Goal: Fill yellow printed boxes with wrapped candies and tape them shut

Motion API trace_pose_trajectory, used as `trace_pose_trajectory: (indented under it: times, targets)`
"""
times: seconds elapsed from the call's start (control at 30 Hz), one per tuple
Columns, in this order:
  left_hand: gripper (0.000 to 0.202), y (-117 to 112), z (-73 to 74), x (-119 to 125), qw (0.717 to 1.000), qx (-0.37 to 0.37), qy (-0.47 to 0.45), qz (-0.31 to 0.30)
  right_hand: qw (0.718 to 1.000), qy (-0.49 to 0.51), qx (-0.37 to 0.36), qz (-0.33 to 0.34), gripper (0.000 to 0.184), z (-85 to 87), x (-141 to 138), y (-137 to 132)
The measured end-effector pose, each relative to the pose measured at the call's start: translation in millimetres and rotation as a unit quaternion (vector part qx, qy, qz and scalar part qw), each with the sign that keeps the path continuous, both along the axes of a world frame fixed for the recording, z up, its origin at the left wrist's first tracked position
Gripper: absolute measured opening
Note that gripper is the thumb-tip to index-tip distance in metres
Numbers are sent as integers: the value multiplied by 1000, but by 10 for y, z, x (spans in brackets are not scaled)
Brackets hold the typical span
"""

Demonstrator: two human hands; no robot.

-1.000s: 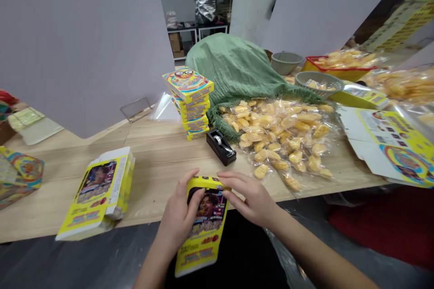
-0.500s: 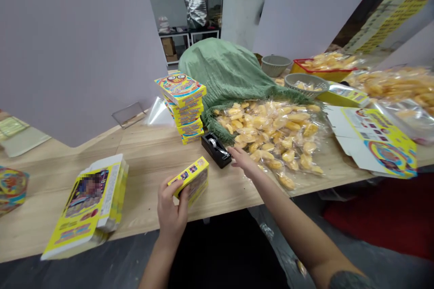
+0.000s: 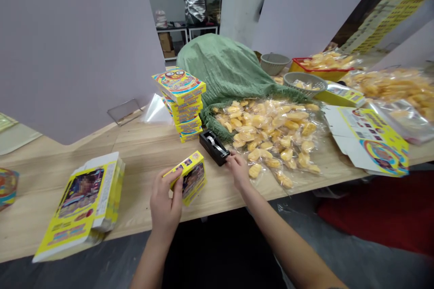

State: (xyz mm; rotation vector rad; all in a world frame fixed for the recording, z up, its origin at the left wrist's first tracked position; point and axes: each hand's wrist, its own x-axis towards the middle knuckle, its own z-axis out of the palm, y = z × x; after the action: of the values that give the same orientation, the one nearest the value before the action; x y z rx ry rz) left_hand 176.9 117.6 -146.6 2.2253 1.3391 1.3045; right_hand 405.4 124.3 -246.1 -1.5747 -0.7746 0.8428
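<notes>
My left hand (image 3: 167,198) holds a small yellow printed box (image 3: 191,176), upright on the table's near side, thumb and fingers closed around its left end. To the right, a black tape dispenser (image 3: 214,149) carries a clear roll of tape (image 3: 210,139). The fingers of my right hand (image 3: 238,169) are pinched together at the dispenser's cutting end, on the tape's free end; the tape there is mostly hidden by the fingertips. Right beside that hand lie several clear-wrapped yellow pieces (image 3: 271,130), seemingly food. Behind the dispenser rises a stack of printed boxes (image 3: 185,108).
Flattened box cartons (image 3: 81,203) lie at left, with another open carton (image 3: 369,142) at right. A green cloth (image 3: 224,63) covers a mound behind. Grey baskets (image 3: 305,83) and a red-rimmed tray (image 3: 322,69) stand at back right. A wire frame (image 3: 125,112) sits by the panel.
My right hand has drawn in to the dispenser's end, its fingers going from spread to pinched. My left hand still holds the box, turned slightly. The view has shifted a little.
</notes>
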Motion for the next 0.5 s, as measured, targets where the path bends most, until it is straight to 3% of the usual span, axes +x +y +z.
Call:
trace_pose_trajectory:
  times: [0.13,0.23,0.33,0.4,0.5]
  targets:
    - [21,-44,107,89,1000,24,19,4,999,3,0,-34,32,115,-50,-107]
    - [23,-88,122,123,999,15,44,-11,999,20,27,-1,28,452,-172,-283]
    - [26,-119,104,146,998,10,65,-24,988,85,76,103,28,878,-366,-410]
    - [27,-132,101,168,997,7,74,-27,974,141,86,152,45,1090,-494,-423]
    - [26,-149,108,198,997,25,70,-23,963,191,85,172,71,1221,-632,-378]
